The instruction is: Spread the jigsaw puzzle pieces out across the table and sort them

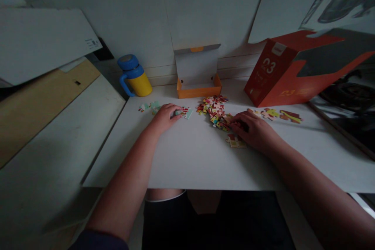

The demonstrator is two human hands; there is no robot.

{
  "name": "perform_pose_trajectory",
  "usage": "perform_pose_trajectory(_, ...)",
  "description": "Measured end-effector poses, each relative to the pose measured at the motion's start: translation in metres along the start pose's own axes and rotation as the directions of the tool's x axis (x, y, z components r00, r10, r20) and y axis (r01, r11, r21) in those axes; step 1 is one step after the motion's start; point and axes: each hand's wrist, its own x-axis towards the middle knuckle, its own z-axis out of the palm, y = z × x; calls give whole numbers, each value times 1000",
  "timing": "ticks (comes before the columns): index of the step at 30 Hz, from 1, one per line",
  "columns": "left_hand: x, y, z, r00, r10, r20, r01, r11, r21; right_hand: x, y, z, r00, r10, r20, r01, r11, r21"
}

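My left hand (166, 115) rests on the white table, its thumb and index finger closed at the left edge of joined jigsaw puzzle pieces (186, 112) in pale green and red. My right hand (254, 128) is at the near right end of a heap of mixed puzzle pieces (215, 108); its fingers are curled over a reddish puzzle piece (235, 124), partly hidden. Just below those fingers lie joined red and cream pieces (236, 141). More pale green pieces (149, 106) lie left of my left hand. Beyond my right hand are yellow, pink and dark red pieces (272, 114).
An open orange box (199, 93) stands against the tiled wall. To its left is a blue and yellow flask (140, 82) with a handle. A large red box (275, 72) sits at the right, near a dark stove (351, 97). White boards (43, 39) border the left side.
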Motion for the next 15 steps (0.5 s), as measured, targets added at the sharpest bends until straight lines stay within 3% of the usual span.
perform_pose_trajectory(5, -3, -8, -4, 987, -143, -78, 149, 986, 70, 0, -2, -1, 1000, 18, 10, -18, 1000, 9)
perform_pose_trajectory(11, -5, -23, -9, 913, -330, -241, 379, 904, 196, 0, -2, -1, 1000, 10, -2, -10, 1000, 24)
perform_pose_trajectory(13, -5, -24, -12, 901, -344, -265, 402, 891, 210, 0, -3, -2, 1000, 13, -3, -13, 1000, 24)
perform_pose_trajectory(15, -5, -20, -13, 919, -307, -246, 358, 911, 202, 1, -3, -2, 1000, 17, -1, -17, 1000, 20)
